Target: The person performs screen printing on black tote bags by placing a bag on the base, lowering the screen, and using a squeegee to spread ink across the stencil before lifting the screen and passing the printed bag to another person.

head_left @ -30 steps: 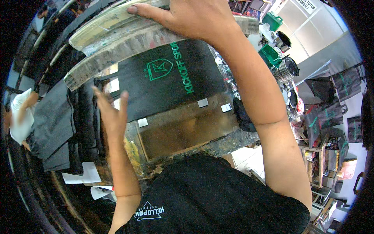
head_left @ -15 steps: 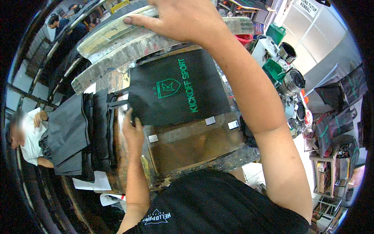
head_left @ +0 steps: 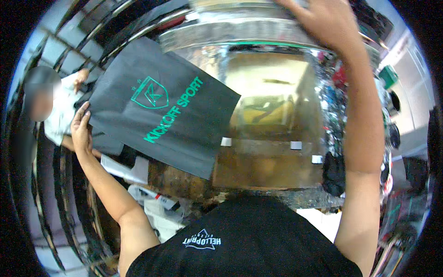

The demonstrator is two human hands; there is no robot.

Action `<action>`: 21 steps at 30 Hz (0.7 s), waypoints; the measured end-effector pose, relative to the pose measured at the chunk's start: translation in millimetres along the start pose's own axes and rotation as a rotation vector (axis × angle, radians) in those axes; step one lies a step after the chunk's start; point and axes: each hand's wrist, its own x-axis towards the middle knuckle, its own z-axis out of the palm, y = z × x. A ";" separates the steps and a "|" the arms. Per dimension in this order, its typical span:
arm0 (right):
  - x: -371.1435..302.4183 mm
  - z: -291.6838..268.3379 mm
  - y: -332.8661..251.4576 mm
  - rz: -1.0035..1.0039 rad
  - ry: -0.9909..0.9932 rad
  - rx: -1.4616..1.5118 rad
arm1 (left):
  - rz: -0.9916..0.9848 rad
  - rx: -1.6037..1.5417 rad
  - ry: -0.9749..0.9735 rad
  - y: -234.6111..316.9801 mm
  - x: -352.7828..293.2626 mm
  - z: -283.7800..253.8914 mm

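Observation:
A black fabric bag [head_left: 124, 111] with a green shield emblem and green lettering hangs tilted over the left part of the table. My left hand [head_left: 82, 127] is closed on its handle end at the far left, the fingers pinching the dark cloth. My right hand [head_left: 325, 23] is at the top beside the raised printing screen frame [head_left: 240, 34], thumb stretched out and blurred. Its other fingertips run out of the picture, so contact with the frame is unclear. The brown shiny printing board [head_left: 272, 173] lies bare between my arms, with small white tabs [head_left: 296, 145] near its front part.
A co-worker in a white shirt [head_left: 57, 111] is close at the left, one hand [head_left: 81, 78] near the bag. More black cloth [head_left: 108, 141] shows under the bag. Cans [head_left: 393, 136] and a green container [head_left: 388, 76] stand at the right, past ink-stained clutter.
The printed bag has come off the board and moved left in my left hand, covering most of the stacked bags. My right hand now appears farther right, and the view has turned left.

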 end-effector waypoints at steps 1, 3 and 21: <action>-2.1 3.9 1.9 -0.004 0.064 -0.031 | -0.037 -0.021 0.042 -12.6 -0.1 -27.4; 2.0 7.4 -7.1 0.003 0.056 -0.100 | -0.052 -0.197 0.093 -56.1 -2.5 -77.0; 7.1 17.0 7.9 -0.074 0.132 -0.165 | 0.626 0.686 0.650 48.5 -142.0 65.8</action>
